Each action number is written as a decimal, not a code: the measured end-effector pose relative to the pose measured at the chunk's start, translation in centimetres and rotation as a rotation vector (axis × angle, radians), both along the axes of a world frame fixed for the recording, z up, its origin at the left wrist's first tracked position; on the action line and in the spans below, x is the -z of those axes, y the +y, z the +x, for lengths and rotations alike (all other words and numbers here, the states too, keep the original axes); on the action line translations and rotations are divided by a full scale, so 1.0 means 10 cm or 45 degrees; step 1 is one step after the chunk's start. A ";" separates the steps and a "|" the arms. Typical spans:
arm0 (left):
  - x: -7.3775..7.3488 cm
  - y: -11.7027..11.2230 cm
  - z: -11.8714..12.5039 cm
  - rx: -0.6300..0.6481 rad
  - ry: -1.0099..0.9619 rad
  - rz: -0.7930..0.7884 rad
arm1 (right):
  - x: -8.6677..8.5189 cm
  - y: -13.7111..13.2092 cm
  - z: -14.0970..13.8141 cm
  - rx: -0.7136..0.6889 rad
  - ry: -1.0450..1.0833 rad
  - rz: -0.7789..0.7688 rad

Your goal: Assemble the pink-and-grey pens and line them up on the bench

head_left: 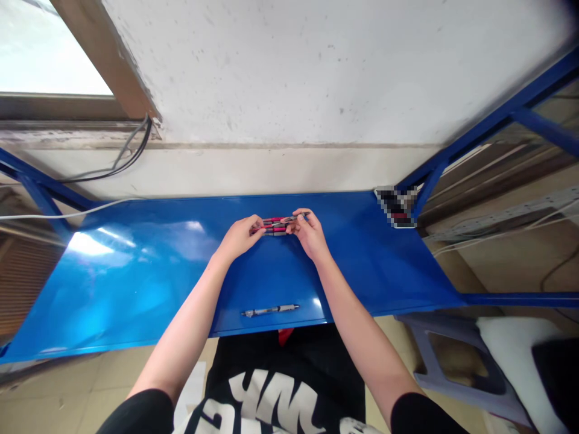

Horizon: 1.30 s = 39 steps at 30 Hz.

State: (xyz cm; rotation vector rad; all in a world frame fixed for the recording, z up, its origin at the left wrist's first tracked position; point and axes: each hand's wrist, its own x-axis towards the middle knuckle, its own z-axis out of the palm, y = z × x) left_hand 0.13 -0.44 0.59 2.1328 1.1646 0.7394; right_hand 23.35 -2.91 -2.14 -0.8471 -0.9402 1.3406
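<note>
My left hand (pixel 239 236) and my right hand (pixel 308 232) meet over the middle of a blue metal shelf (pixel 136 271). Together they pinch a small bundle of red and black pens (pixel 275 225), held level, one hand at each end. Both hands have their fingers closed around the bundle. A single silver and black pen (pixel 270 311) lies on the shelf near its front edge, between my forearms.
A white wall rises behind the shelf. Blue frame bars (pixel 474 135) run up at the right and left. Cables (pixel 122 160) hang from a window corner at upper left. A grey plastic stool (pixel 456 361) stands at lower right. A small blurred object (pixel 397 207) sits at the shelf's right back corner.
</note>
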 end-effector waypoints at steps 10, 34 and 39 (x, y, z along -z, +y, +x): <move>-0.04 -0.02 0.01 0.013 0.011 0.003 | 0.00 0.00 0.01 -0.039 0.011 -0.033; -0.06 -0.03 0.02 0.021 0.048 0.005 | -0.02 -0.01 0.00 -0.041 -0.012 -0.037; -0.05 -0.02 0.02 0.008 0.041 0.006 | -0.01 -0.01 0.00 -0.045 -0.018 -0.035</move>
